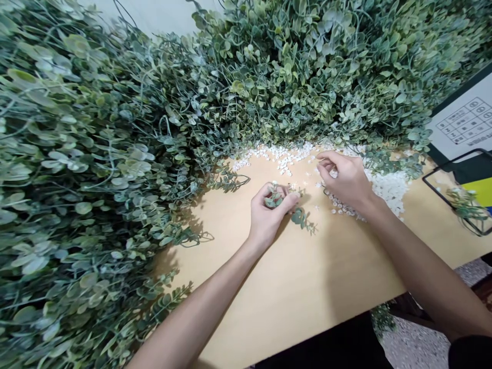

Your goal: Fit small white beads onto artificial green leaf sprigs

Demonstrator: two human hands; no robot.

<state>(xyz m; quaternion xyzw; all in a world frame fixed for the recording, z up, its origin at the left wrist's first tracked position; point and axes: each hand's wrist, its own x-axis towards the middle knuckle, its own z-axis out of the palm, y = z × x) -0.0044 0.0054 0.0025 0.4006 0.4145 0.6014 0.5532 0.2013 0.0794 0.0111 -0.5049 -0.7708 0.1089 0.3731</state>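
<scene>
Near the middle of the table, my left hand (269,210) is closed round a green leafy sprig (300,219), whose leaves stick out on both sides of the thumb. To its right, my right hand (344,177) hovers by the small white pieces (390,189), with thumb and fingertips brought close together. Whatever those fingertips hold, if anything, is too small to make out. A few white star-shaped pieces (316,207) lie on the wood between my hands. Small white rings (340,207) lie below my right hand.
A tall mass of green artificial foliage (300,77) lines the back and left of the wooden table (269,297). At the right stand a printed sheet (463,125) and a black wire rack (442,197) with leafy sprigs (467,202) beside it.
</scene>
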